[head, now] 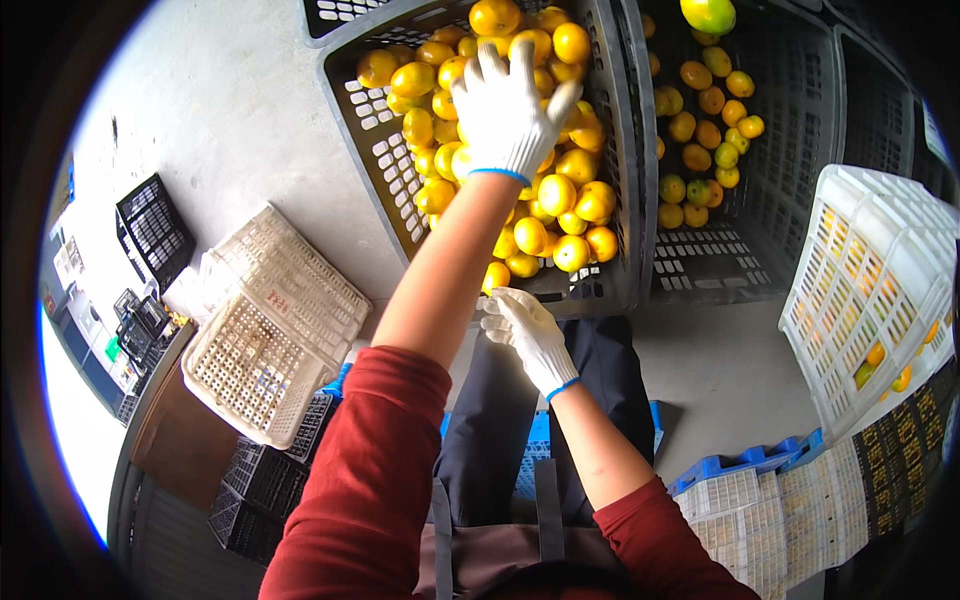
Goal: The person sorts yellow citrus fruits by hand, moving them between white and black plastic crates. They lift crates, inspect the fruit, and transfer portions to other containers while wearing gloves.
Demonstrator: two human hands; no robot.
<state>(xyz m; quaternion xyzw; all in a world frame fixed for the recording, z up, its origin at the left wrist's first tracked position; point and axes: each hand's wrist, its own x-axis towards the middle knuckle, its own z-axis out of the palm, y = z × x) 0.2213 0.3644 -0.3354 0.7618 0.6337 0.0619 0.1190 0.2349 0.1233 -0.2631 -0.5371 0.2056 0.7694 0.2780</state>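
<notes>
A black plastic crate (634, 247) of orange citrus fruit (556, 195) stands before me. Over the fruit, my left hand (506, 112) stretches out in a white knitted glove with its fingers spread. It grips nothing visible; whether the fingertips touch the fruit is hard to tell. My right hand (529, 334), gloved alike, hovers at the crate's near rim with loosely bent fingers. Just beyond its fingertips lies one orange fruit (496, 277). I see nothing held in that hand, though part of its palm is hidden.
Right of it, a second black crate (787, 150) holds scattered orange and greenish fruit. A large green-yellow fruit (709, 15) shows above. A white crate (862, 300) with fruit is farther right. White baskets (277, 322) stand left. Stacked crates (780, 517) sit near a blue pallet (739, 461).
</notes>
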